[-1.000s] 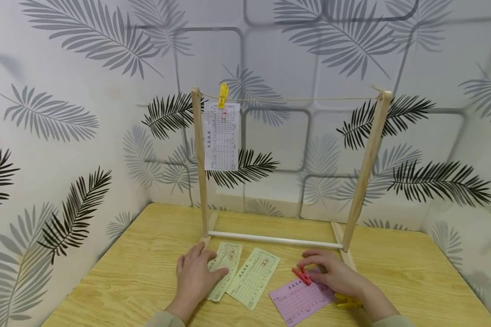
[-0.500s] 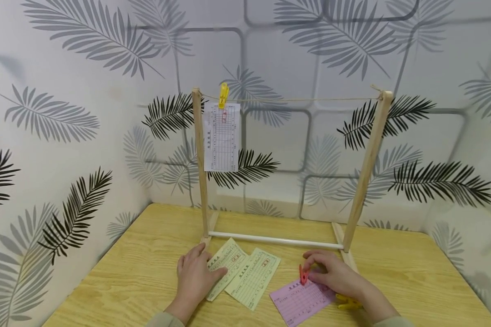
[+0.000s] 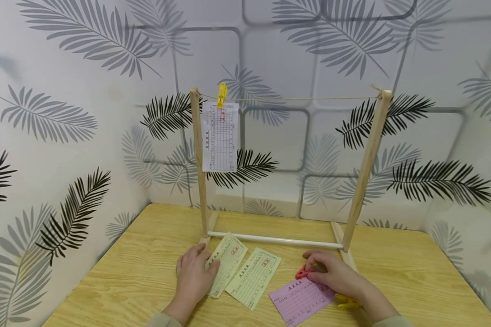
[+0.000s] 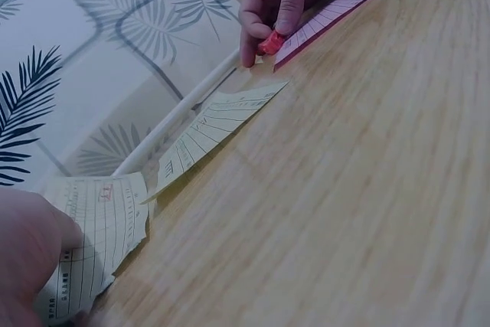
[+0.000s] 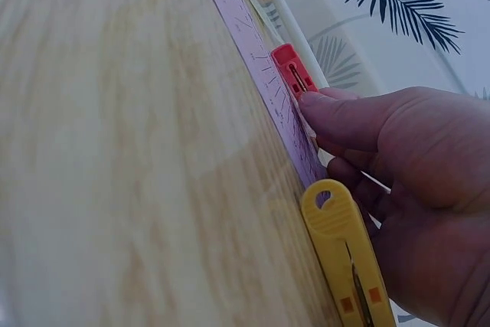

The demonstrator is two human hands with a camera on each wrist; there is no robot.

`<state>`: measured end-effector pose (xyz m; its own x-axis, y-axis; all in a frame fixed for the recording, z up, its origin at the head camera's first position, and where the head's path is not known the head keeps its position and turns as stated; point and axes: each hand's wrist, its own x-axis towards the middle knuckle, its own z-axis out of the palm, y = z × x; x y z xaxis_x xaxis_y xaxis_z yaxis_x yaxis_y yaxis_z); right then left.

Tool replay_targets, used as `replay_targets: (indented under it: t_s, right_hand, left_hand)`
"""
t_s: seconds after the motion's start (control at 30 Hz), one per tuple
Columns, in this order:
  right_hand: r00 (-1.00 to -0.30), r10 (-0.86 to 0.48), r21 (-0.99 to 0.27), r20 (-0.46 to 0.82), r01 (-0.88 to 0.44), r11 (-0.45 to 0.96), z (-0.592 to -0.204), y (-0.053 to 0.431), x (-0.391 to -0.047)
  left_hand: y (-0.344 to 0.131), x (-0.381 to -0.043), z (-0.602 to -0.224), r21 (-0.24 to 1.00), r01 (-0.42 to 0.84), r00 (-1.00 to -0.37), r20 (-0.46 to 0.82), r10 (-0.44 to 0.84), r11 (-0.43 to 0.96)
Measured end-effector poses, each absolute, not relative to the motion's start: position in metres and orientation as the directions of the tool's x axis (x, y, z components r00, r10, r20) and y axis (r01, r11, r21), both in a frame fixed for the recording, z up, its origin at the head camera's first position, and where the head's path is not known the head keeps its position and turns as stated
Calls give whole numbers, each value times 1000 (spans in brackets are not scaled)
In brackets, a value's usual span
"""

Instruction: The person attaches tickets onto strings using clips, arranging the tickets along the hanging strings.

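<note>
My left hand (image 3: pixel 194 274) holds a pale green printed slip (image 3: pixel 228 263) near the rack's left foot. In the left wrist view its thumb lies over that slip (image 4: pixel 115 223); the fingers beneath are hidden. A second pale green slip (image 3: pixel 253 278) lies just to the right. My right hand (image 3: pixel 337 274) pinches a red clothespin (image 3: pixel 303 272) between thumb and fingers, at the upper edge of a purple slip (image 3: pixel 300 299). Close below this hand lies a yellow clothespin (image 5: pixel 337 243), partly covered by the wrist in the head view.
Behind the slips stands a wooden rack (image 3: pixel 366 177) with a white bar (image 3: pixel 274 239) low down. A string (image 3: pixel 294 99) spans its posts. From its left end hangs a white slip (image 3: pixel 221 141) under a yellow clothespin (image 3: pixel 222 94). The patterned wall closes off the wooden table (image 3: pixel 127 272).
The left slip has turned and slid toward the rack, with its top edge farther back. My left thumb has drawn in slightly. The red clothespin has turned within my right fingers.
</note>
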<state>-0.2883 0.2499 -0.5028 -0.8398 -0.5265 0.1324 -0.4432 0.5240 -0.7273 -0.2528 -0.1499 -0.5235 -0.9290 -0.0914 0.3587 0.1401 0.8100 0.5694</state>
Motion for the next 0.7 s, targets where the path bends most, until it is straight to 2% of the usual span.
replay_targets:
  t_s: [0.3, 0.7]
  right_hand:
    - [-903, -416, -798, 108, -328, 505, -503, 251, -287]
    - [-932, -355, -878, 75, -230, 419, -502, 252, -288]
  left_hand:
    - [-149, -254, -525, 588, 204, -894, 437, -95, 783]
    - [-150, -256, -526, 590, 268, -835, 536, -121, 762]
